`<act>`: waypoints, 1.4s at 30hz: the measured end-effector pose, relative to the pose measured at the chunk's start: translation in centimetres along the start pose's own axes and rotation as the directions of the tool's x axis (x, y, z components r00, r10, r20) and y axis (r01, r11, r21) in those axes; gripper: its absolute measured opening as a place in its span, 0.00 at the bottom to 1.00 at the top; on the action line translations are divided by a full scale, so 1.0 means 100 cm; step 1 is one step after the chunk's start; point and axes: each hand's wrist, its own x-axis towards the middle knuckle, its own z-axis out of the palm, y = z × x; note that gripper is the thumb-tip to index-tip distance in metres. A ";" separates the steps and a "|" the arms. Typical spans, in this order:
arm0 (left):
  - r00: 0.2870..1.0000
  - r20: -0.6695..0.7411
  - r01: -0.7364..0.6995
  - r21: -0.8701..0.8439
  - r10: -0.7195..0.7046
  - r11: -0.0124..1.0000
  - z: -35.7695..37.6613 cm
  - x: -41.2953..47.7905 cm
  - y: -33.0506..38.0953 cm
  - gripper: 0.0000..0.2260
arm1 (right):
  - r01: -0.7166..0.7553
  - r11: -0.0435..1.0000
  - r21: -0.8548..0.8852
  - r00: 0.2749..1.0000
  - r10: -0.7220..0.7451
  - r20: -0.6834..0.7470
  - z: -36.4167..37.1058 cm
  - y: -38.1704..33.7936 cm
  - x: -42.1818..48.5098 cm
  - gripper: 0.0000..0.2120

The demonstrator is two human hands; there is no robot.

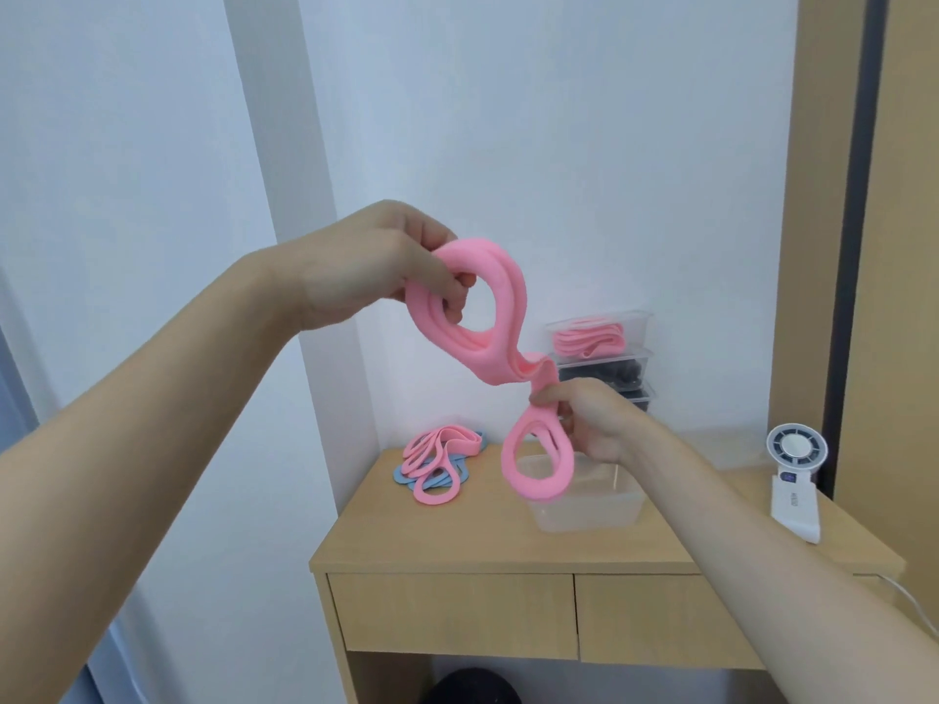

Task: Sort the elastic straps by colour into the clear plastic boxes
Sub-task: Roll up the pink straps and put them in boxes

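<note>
White walls meet in a corner behind a light wooden surface with two drawers under its front edge. Seen from the head, both hands are raised and hold one bundle of pink straps, twisted into a figure of eight, in the air above the surface. The left hand has its grip closed on the upper loop, fingers curled through the opening. The right hand pinches the bundle just below the twist (thumb and fingers tight on the fabric), and the lower loop hangs in front of an empty clear box near the middle of the surface. Left of that box lies a loose pile of pink and blue straps, pink on top. At the back stands a stack of clear boxes: the top one holds more pink ones, the next holds dark ones, the lowest is mostly hidden. A small white fan stands at the right end.
</note>
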 end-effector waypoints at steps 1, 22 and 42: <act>0.999 -0.011 0.031 -0.039 -0.032 0.999 0.001 0.003 -0.005 0.07 | -0.026 1.000 -0.001 1.000 0.026 0.012 0.000 -0.001 -0.001 0.04; 0.838 -0.202 0.436 -0.307 -0.506 0.846 -0.023 0.053 -0.110 0.07 | -0.194 0.981 -0.013 0.817 0.169 0.551 0.039 0.125 -0.055 0.09; 0.956 0.138 0.236 0.167 -0.260 0.957 0.065 0.017 -0.122 0.02 | -0.336 0.920 0.201 0.859 0.212 0.466 0.054 0.062 -0.054 0.23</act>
